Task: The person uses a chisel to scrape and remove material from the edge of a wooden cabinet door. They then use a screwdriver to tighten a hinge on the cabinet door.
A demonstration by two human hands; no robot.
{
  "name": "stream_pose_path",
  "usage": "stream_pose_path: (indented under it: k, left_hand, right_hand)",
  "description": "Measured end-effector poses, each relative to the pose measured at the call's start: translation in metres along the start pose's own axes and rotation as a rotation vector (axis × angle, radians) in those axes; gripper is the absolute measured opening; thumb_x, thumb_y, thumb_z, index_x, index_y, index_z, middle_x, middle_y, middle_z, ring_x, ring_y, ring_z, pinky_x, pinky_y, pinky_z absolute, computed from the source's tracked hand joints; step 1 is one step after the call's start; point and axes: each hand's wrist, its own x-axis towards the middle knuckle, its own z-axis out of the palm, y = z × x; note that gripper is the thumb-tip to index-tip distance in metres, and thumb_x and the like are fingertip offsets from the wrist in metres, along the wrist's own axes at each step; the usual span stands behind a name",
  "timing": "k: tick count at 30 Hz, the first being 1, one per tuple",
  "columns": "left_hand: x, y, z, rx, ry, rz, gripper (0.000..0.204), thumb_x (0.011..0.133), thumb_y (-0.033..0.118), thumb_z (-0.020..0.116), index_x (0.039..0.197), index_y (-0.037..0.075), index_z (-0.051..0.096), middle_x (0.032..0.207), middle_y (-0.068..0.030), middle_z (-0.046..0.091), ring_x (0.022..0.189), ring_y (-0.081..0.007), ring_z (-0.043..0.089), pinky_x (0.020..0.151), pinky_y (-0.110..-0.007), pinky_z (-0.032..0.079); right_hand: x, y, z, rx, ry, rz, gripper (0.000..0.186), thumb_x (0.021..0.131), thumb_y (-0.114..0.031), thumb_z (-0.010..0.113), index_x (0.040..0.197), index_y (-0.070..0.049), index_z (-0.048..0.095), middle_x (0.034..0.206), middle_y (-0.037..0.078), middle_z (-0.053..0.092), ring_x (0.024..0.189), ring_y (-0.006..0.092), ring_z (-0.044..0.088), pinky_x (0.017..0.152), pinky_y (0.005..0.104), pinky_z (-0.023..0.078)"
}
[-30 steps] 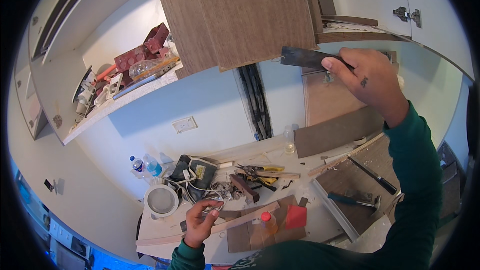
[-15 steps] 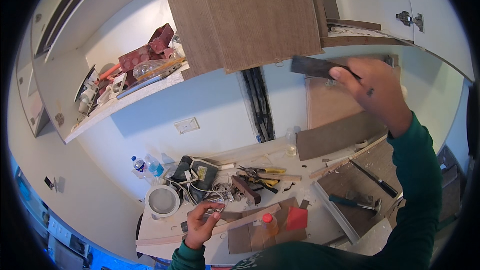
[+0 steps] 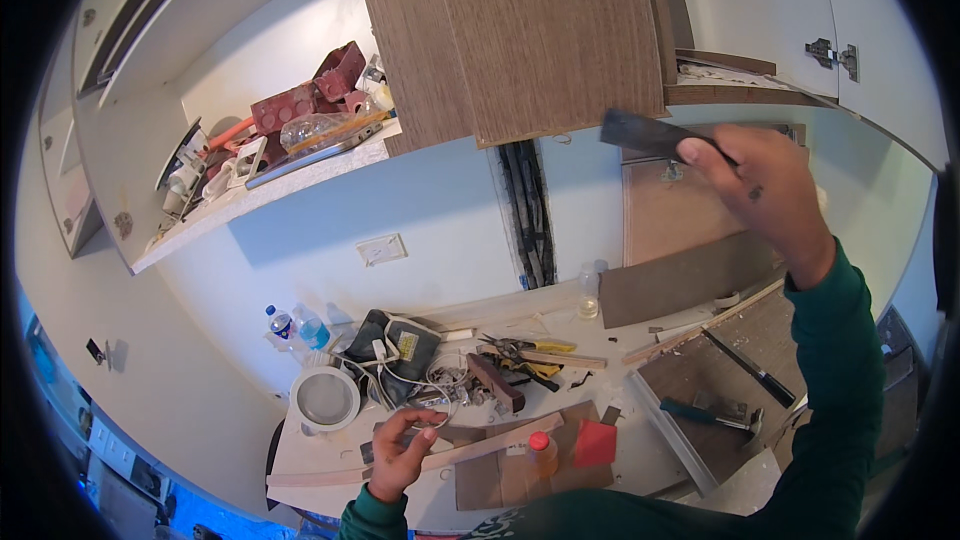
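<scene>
My right hand [image 3: 765,185] is raised, with thumb and fingers closed around a dark flat block [image 3: 645,135]. The block's far end comes close to the lower right corner of a brown wood-grain cabinet panel [image 3: 550,40]; I cannot tell whether they touch. My left hand [image 3: 400,458] hovers low over the worktop, thumb and fingers apart and nothing visible between them. Beneath it lies a long pale wooden strip [image 3: 480,450]. A white cable [image 3: 405,378] loops just beyond its fingertips.
Pliers [image 3: 515,348], a bottle with a red cap [image 3: 541,455] and a downlight [image 3: 325,398] lie on the worktop [image 3: 330,455]. A hammer [image 3: 710,416] rests on a board at right. Red boxes [image 3: 290,108] fill the upper left shelf. A cabinet door [image 3: 890,50] hangs open at upper right.
The view has shifted slightly, so the scene sits a little further right. My right hand still holds the dark block near the panel's lower edge. My left hand stays about where it was.
</scene>
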Motion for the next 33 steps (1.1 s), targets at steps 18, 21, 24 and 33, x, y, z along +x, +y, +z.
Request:
stream_pose_path:
  k: [18,21,24,33]
  left_hand:
    - [-0.001,0.006,0.003,-0.006,-0.051,-0.011,0.026,0.095,0.009,0.069,0.117,-0.004,0.067,0.111,-0.0136,0.076,0.106,-0.0198,0.068,0.095,-0.033,0.052]
    - [-0.018,-0.02,-0.011,-0.061,0.05,-0.065,0.026,0.094,0.009,0.069,0.117,-0.004,0.067,0.111,-0.0142,0.075,0.107,-0.0195,0.068,0.094,-0.033,0.051]
    - [-0.023,-0.025,-0.013,-0.109,0.094,-0.089,0.026,0.094,0.009,0.069,0.116,-0.004,0.066,0.111,-0.0147,0.075,0.106,-0.019,0.067,0.094,-0.033,0.051]
    - [0.002,-0.007,0.007,0.023,-0.074,-0.035,0.024,0.094,0.007,0.067,0.115,-0.004,0.067,0.111,-0.0149,0.076,0.104,-0.0183,0.067,0.093,-0.033,0.051]
  right_hand:
    - [0.012,-0.037,0.014,0.033,0.033,-0.128,0.045,0.099,-0.04,0.065,0.071,-0.005,0.062,0.06,0.015,0.052,0.055,0.0333,0.052,0.055,0.0439,0.042]
    - [0.002,-0.023,0.001,0.052,-0.03,0.009,0.045,0.1,-0.04,0.064,0.072,-0.004,0.062,0.06,0.015,0.051,0.055,0.0335,0.052,0.055,0.0437,0.042]
    - [-0.005,-0.014,-0.005,0.004,-0.073,0.06,0.046,0.1,-0.04,0.063,0.072,-0.004,0.062,0.06,0.016,0.051,0.055,0.0338,0.052,0.055,0.0435,0.042]
    - [0.004,-0.028,0.009,-0.022,-0.019,-0.039,0.043,0.101,-0.039,0.063,0.074,-0.005,0.064,0.062,0.016,0.054,0.056,0.035,0.054,0.054,0.0432,0.041]
